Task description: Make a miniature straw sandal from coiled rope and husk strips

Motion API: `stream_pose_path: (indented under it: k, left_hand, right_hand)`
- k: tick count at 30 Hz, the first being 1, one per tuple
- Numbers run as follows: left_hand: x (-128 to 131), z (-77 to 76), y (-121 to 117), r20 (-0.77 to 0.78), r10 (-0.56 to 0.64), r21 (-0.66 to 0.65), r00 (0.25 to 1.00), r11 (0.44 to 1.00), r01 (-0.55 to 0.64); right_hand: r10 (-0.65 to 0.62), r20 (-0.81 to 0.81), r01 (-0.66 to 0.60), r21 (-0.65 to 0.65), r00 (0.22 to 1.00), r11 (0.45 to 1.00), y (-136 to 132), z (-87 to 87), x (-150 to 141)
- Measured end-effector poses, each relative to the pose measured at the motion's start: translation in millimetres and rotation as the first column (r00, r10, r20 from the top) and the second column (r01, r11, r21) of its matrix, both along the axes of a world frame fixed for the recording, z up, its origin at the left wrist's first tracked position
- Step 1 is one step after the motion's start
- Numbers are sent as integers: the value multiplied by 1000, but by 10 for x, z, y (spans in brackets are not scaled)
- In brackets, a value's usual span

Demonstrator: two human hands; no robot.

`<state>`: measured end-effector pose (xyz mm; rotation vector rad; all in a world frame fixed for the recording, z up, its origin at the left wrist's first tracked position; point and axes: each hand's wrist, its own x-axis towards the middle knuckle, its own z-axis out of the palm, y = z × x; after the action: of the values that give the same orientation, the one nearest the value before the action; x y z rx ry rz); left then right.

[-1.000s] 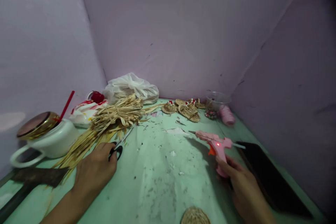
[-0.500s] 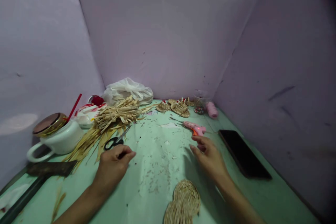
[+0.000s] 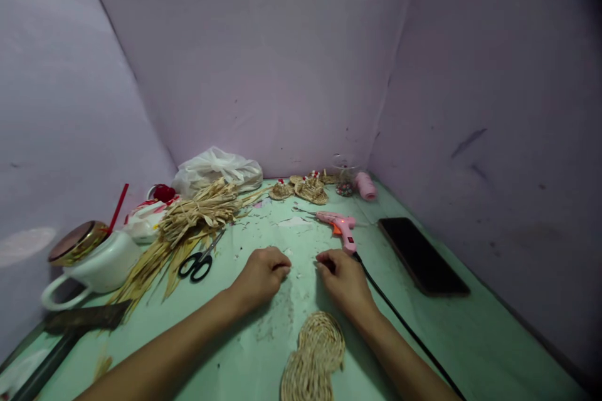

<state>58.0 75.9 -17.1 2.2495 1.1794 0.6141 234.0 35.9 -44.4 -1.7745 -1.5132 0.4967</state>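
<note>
My left hand [image 3: 262, 274] rests on the green table [image 3: 244, 338] with its fingers curled under; nothing shows in it. My right hand [image 3: 342, 276] lies close beside it, also curled, fingertips pointing at the left hand. A woven straw piece [image 3: 314, 357] lies just in front of both hands. The pink glue gun [image 3: 339, 225] lies just beyond my right hand, its red light on, its black cord [image 3: 404, 332] running past my right wrist. Black-handled scissors [image 3: 200, 260] lie left of my left hand, next to the straw strips [image 3: 188, 225].
A black phone [image 3: 421, 255] lies at the right. At the back stand small woven straw pieces [image 3: 305, 189], a pink thread spool [image 3: 365, 187] and a white plastic bag [image 3: 217, 168]. At the left are a white mug with a gold lid [image 3: 89, 257] and a dark blade [image 3: 79, 318]. Purple walls enclose three sides.
My left hand let go of the scissors and my right hand left the glue gun. Both hands came together at the middle of the table, behind the woven piece.
</note>
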Motion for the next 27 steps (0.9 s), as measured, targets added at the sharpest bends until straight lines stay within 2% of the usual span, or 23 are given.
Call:
stream_pose_path:
  k: [6, 10, 14, 18, 23, 25, 27]
  left_hand:
    - [213, -80, 80, -196, 38, 62, 980, 998, -27]
    - [209, 4, 95, -272, 62, 93, 960, 995, -38]
    - [6, 110, 172, -162, 132, 26, 978, 991, -129]
    - [-280, 152, 168, -92, 166, 4, 982, 986, -167]
    - [-519, 291, 85, -206, 281, 11, 937, 958, -285]
    - [-595, 399, 78, -222, 276, 12, 935, 960, -281]
    - [-629, 486, 87, -170, 229, -4, 958, 972, -233]
  right_hand:
    - [37, 99, -41, 46, 994, 998, -52, 40, -44]
    - [44, 108, -49, 40, 993, 998, -60, 51, -40]
    - [49, 110, -54, 40, 993, 998, -62, 46, -39]
    - [55, 112, -59, 32, 992, 998, -58, 42, -38]
    - [65, 102, -68, 22, 993, 997, -45, 27, -28]
    - [70, 108, -72, 16, 992, 997, -44, 24, -30]
    - [77, 124, -79, 11, 989, 997, -46, 27, -35]
